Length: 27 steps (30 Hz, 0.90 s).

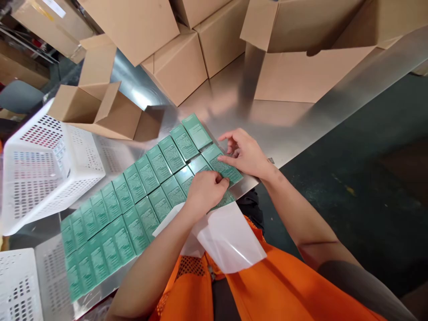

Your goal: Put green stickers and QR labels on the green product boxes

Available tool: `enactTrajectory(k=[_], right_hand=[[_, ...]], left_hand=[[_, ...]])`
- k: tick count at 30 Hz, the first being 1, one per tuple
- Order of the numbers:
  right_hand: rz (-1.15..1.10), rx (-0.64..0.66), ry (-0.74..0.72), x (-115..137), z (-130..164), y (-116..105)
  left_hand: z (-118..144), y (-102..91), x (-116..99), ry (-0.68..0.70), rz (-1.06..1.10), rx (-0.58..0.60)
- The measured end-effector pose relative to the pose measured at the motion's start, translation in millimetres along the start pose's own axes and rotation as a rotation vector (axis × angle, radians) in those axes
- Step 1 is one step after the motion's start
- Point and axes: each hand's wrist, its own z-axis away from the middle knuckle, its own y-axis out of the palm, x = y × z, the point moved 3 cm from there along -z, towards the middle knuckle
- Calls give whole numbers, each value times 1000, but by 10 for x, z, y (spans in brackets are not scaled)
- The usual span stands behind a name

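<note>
Two long rows of small green boxes (146,174) lie side by side on the metal table, with fine print on their faces. My left hand (207,191) is closed, its thumb and finger pinched together over the near row's right end; what it pinches, if anything, is hidden. My right hand (245,151) has its fingers apart, the thumb at the face of the end green box (219,159) and the fingertips beyond its far edge. Below my left hand, a glossy white sheet (232,240) hangs over the table edge against the orange garment (267,285).
White perforated baskets (83,156) (20,285) stand on the left. Behind the rows are a small open carton (117,113), closed cartons (180,67) and a large open carton (301,76). The metal table's edge (321,138) runs diagonally at right, above a dark floor.
</note>
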Motion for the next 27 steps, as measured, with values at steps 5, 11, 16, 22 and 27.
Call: enactTrajectory(k=[5,11,16,22,27], right_hand=[[49,17,39,-28,22,21],[271,140,152,44,-69,81],[338,138,309,36,-206,137],[77,223,300,-54,-76,-69],[-11,2,122,430,211,-153]], left_hand=[[125,-7,125,34,116,35],[370,-314,394,-63,442,-148],[478,-556,587,-125,538,-318],[513,-695,817,-131,584,-551],[508,-759,780,-51,478,-777]])
